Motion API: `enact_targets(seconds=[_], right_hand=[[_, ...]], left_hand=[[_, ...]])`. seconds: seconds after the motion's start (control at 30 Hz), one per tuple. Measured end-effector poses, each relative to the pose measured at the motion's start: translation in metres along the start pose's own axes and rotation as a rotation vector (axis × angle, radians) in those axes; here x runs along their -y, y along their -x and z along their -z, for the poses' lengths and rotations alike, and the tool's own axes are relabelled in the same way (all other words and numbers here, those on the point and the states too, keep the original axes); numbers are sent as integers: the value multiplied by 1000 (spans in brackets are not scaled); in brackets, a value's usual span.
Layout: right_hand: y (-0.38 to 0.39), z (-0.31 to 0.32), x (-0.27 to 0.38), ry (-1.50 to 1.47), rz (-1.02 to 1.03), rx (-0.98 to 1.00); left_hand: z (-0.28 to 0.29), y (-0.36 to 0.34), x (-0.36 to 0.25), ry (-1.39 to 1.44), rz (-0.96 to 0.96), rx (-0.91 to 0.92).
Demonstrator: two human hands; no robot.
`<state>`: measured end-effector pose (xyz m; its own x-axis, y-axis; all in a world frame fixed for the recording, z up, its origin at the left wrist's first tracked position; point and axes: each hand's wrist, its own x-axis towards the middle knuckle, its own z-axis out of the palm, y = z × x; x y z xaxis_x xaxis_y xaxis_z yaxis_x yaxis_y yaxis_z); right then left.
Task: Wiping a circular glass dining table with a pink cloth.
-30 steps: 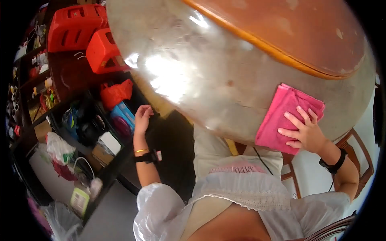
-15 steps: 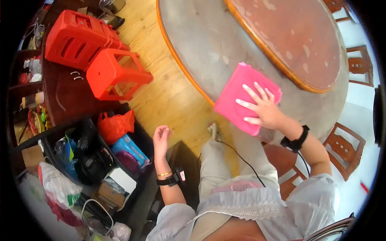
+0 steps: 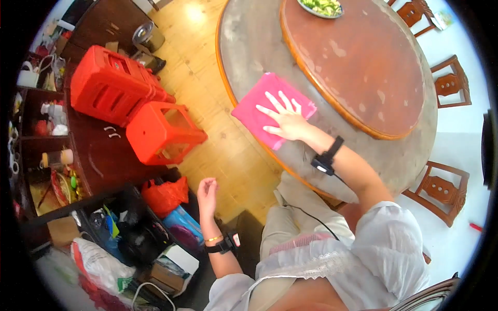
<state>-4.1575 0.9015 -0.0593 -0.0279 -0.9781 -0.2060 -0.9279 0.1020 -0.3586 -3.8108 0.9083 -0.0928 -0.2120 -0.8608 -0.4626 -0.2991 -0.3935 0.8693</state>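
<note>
My right hand (image 3: 284, 120) lies flat, fingers spread, on a pink cloth (image 3: 259, 106) at the near edge of a big round table (image 3: 244, 46). The cloth rests on the table's grey outer ring, beside the brown raised centre disc (image 3: 363, 57). My left hand (image 3: 206, 193) hangs free over the wooden floor, fingers loosely curled, holding nothing. It is next to a red plastic bag (image 3: 165, 196). Both wrists wear dark bands.
Red plastic stools (image 3: 140, 111) stand stacked and single at the left. A dark wooden shelf unit (image 3: 62, 155) holds clutter, with bags and boxes below it. Wooden chairs (image 3: 441, 189) ring the table's right side. A dish of green food (image 3: 321, 6) sits at the far edge.
The view has swung up and back, so the table now shows whole. My right hand with the pink cloth has shifted left along the table's edge. My left hand stays hanging low.
</note>
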Motion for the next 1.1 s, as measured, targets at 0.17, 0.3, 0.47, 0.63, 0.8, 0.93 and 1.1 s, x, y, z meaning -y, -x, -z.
enact_targets(seconds=[0.17, 0.3, 0.47, 0.63, 0.8, 0.93, 1.1], right_hand=[[-77, 18, 6, -56, -75, -18], [-138, 28, 4, -109, -222, -41], [-196, 37, 14, -134, -469, -112], [-171, 25, 18, -184, -622, -199], [-36, -8, 31, -96, -637, -298], [106, -33, 35, -31, -837, -304], [246, -46, -28, -73, -1195, -359]], left_hand=[[32, -5, -41, -30, -8, 26], [52, -41, -55, -29, -9, 79], [90, -97, -67, -85, 42, 230], [103, -163, -109, -201, -101, 405], [91, -191, -132, -272, -23, 503], [75, -199, -141, -362, -18, 578], [51, -180, -156, -572, -52, 638]])
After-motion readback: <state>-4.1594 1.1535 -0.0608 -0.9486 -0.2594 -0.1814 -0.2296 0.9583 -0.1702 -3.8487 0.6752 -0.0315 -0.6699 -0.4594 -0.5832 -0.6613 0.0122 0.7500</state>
